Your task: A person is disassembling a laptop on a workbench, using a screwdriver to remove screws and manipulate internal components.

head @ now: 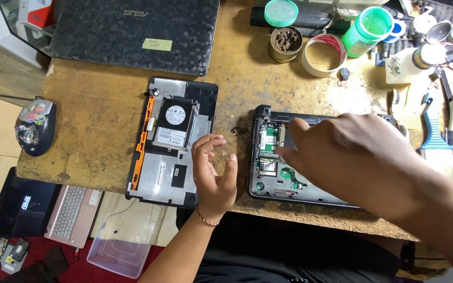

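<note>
A worn wooden workbench (106, 105) carries three opened or closed computer parts. Largest is a closed black laptop (132, 31) at the far edge, a small rectangular yellow note stuck near its middle. Below it lies a detached black bottom cover (171, 141) with an orange strip along its left side and one silver hard drive (173, 124), which bears a round white label above a rectangular white one. To the right sits the opened netbook base (271, 162), its green circuit boards exposed. The right hand (352, 152) reaches across that base, fingertips pressed together over a green board; whether they pinch anything cannot be told. The left hand (213, 170) hovers between cover and base, fingers loosely curled and spread, holding nothing. One decorated black mouse (35, 127) rests at the bench's left edge. At the back stand one green plastic bottle (367, 30), one roll of tape (324, 54), and one round tin (285, 44).
</note>
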